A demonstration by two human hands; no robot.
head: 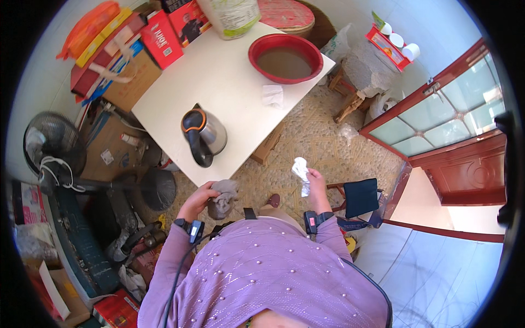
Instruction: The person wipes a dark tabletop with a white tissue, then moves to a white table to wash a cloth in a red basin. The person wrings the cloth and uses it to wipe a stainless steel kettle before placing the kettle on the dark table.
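A crumpled grey cloth [223,199] is gripped in my left hand [199,201], just off the near corner of the white table [242,106]. My right hand [316,186] holds a crumpled white tissue [300,172] over the floor, to the right of the table. On the table stands a steel electric kettle [214,133] with a black handle and an orange ring on its lid. Farther back, a red basin [286,78] holds murky brown water. A folded white tissue [273,96] lies in front of the basin at the table's edge.
Cartons and a red juice box [162,39] crowd the table's far left. A fan [53,141] stands at left. On the right are a small dark-seated chair [361,197], a cloth-covered stool [363,67] and a glazed door [447,112]. A cardboard box [266,145] sits below the table edge.
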